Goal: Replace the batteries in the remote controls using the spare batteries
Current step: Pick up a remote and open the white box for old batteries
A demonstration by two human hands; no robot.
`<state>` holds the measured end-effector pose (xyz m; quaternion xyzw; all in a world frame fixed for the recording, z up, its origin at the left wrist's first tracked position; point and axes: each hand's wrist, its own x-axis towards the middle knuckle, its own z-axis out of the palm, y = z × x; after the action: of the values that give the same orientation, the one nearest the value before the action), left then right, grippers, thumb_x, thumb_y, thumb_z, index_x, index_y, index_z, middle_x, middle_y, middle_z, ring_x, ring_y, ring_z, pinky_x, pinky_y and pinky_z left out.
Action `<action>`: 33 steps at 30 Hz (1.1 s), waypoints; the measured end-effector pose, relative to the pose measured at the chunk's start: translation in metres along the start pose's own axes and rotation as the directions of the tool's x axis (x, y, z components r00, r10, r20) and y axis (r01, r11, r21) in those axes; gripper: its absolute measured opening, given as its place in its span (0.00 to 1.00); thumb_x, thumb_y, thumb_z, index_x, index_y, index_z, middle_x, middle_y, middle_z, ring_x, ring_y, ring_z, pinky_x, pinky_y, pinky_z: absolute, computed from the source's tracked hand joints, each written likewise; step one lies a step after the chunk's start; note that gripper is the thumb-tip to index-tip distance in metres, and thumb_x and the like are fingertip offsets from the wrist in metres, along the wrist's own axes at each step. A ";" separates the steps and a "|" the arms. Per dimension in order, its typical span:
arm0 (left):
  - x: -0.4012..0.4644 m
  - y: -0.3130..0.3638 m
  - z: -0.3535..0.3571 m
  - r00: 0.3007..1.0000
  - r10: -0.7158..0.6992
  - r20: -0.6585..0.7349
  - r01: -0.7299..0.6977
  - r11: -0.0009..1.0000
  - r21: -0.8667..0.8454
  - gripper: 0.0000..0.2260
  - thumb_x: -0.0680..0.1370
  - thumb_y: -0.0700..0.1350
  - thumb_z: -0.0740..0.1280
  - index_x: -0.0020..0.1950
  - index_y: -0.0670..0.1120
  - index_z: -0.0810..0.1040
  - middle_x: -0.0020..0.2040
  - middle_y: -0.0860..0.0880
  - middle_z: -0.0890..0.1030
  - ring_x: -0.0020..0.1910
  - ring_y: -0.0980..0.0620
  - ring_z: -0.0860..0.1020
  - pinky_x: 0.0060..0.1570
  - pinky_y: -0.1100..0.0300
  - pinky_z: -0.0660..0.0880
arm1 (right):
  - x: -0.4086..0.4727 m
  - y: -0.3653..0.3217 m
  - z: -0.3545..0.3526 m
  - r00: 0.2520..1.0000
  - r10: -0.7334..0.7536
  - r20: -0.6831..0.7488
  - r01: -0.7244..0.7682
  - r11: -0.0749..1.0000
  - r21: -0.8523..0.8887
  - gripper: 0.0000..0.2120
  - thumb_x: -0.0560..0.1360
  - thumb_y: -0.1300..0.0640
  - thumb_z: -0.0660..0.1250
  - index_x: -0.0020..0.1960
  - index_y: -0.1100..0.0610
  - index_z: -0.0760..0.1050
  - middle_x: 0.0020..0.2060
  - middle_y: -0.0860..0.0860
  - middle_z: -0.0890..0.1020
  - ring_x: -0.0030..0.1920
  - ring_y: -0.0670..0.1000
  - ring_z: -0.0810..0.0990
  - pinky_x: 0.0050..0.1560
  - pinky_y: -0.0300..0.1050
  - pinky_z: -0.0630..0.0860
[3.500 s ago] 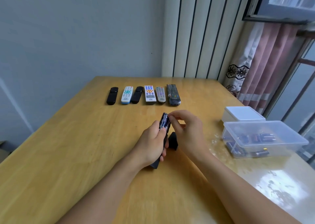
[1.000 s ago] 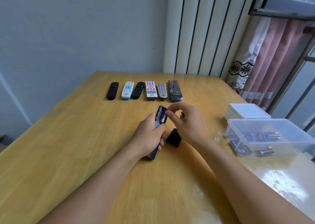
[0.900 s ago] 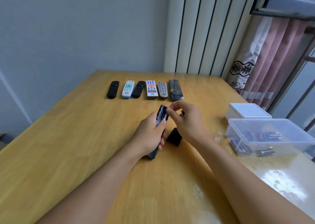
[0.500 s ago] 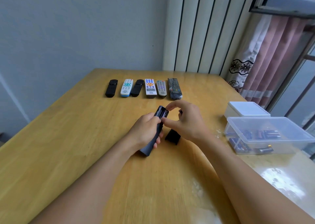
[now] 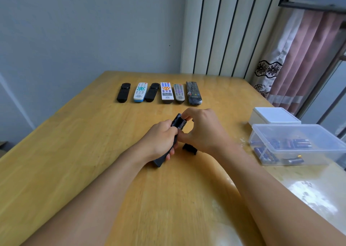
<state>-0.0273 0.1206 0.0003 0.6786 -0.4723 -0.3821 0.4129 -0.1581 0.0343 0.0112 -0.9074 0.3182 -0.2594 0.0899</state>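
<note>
At counter centre we've got our left hand (image 5: pixel 161 139) wrapped around a black remote (image 5: pixel 169 140), back side up, far end raised, near end low by the counter (image 5: pixel 74 152). Battery bay at the far end is open and facing us. Our right hand (image 5: pixel 203 131) comes in from the right, thumb and forefinger pinched on the top of the bay, on what looks like a battery (image 5: pixel 182 124); can't tell if it's seated. Both forearms reach in from the bottom edge.

Versus half a second ago: right fingertips closed in tighter on the bay, and the remote's near end sits a bit lower. Grip of the left hand unchanged. 3.5 s ago the remote was held more upright.

Battery cover (image 5: pixel 190 148) lies on the counter just under our right wrist, partly hidden.

Far side, left to right, six remotes in a row, face up: black remote at far left (image 5: pixel 123 92), white-and-teal remote (image 5: pixel 140 92), second small black remote (image 5: pixel 152 92), white remote with orange buttons (image 5: pixel 166 92), grey remote (image 5: pixel 178 93), large black remote (image 5: pixel 193 93).

Right side: clear plastic tub (image 5: pixel 299 144), no lid on, holding spare batteries (image 5: pixel 280 148) lying loose on its bottom. Just behind it, touching or nearly so, a white lidded box (image 5: pixel 274 116); contents not visible.
</note>
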 end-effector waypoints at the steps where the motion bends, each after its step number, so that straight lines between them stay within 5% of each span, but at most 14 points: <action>1: 0.001 -0.001 0.000 1.000 0.002 -0.005 -0.002 1.000 0.014 0.09 0.84 0.43 0.54 0.50 0.45 0.73 0.37 0.44 0.76 0.31 0.48 0.75 0.27 0.56 0.72 | 0.000 -0.001 0.000 1.000 -0.008 0.001 0.008 1.000 -0.009 0.19 0.69 0.47 0.76 0.57 0.55 0.80 0.47 0.49 0.83 0.45 0.50 0.79 0.47 0.47 0.80; 10: 0.005 -0.005 -0.006 0.998 -0.012 0.060 0.022 0.985 -0.171 0.10 0.85 0.42 0.57 0.60 0.38 0.73 0.36 0.43 0.75 0.28 0.49 0.74 0.25 0.58 0.72 | 0.001 0.009 0.010 0.992 -0.081 -0.095 0.087 0.994 0.060 0.11 0.72 0.53 0.70 0.53 0.54 0.84 0.42 0.47 0.85 0.38 0.45 0.77 0.42 0.46 0.79; 15: 0.003 -0.007 -0.013 0.993 -0.045 0.112 0.073 0.963 -0.260 0.12 0.85 0.44 0.58 0.62 0.38 0.74 0.35 0.45 0.77 0.29 0.51 0.74 0.27 0.59 0.73 | 0.001 0.017 0.007 0.987 -0.159 -0.013 0.159 0.974 0.159 0.12 0.73 0.54 0.76 0.56 0.52 0.85 0.50 0.48 0.83 0.48 0.46 0.80 0.46 0.34 0.74; 20: 0.001 -0.004 -0.018 0.981 -0.051 0.188 0.089 0.976 -0.200 0.12 0.86 0.48 0.57 0.59 0.42 0.76 0.37 0.45 0.78 0.31 0.51 0.76 0.28 0.59 0.74 | 0.003 0.023 0.007 0.988 -0.133 0.079 0.120 0.982 0.143 0.13 0.75 0.48 0.73 0.59 0.48 0.84 0.54 0.46 0.78 0.49 0.46 0.78 0.51 0.42 0.75; 24: -0.001 -0.001 -0.017 0.983 -0.086 0.165 0.132 0.947 -0.292 0.15 0.86 0.50 0.56 0.51 0.42 0.76 0.35 0.44 0.78 0.30 0.50 0.76 0.27 0.59 0.73 | 0.001 0.018 0.015 0.988 -0.151 0.017 0.148 0.982 0.121 0.08 0.79 0.48 0.68 0.55 0.48 0.82 0.56 0.44 0.75 0.47 0.49 0.79 0.48 0.48 0.77; 29: 0.000 -0.001 -0.010 0.989 -0.097 0.108 0.125 0.944 -0.306 0.15 0.87 0.48 0.55 0.58 0.39 0.76 0.37 0.42 0.78 0.28 0.49 0.77 0.26 0.58 0.75 | 0.006 0.011 0.021 0.991 -0.060 -0.121 0.078 0.985 0.153 0.10 0.84 0.52 0.59 0.51 0.56 0.76 0.48 0.48 0.76 0.43 0.50 0.76 0.43 0.48 0.75; 31: 0.002 -0.002 -0.007 0.995 -0.073 0.069 0.088 0.964 -0.251 0.12 0.86 0.46 0.56 0.57 0.41 0.75 0.39 0.42 0.77 0.29 0.47 0.80 0.27 0.56 0.78 | 0.008 0.009 0.016 0.979 0.121 -0.166 -0.039 0.904 0.426 0.11 0.85 0.55 0.57 0.49 0.59 0.74 0.39 0.49 0.76 0.36 0.48 0.73 0.37 0.43 0.70; 33: 0.004 -0.004 -0.002 1.000 0.016 -0.006 -0.016 0.993 -0.121 0.09 0.86 0.46 0.58 0.57 0.44 0.75 0.41 0.43 0.79 0.34 0.47 0.82 0.33 0.52 0.82 | 0.009 0.006 0.003 0.949 0.315 0.002 -0.189 0.565 0.803 0.11 0.85 0.57 0.54 0.50 0.59 0.74 0.32 0.49 0.70 0.27 0.46 0.65 0.28 0.39 0.63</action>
<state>-0.0236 0.1182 -0.0036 0.6495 -0.4525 -0.4050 0.4576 -0.1536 0.0242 0.0101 -0.6965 0.3013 -0.4212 0.4966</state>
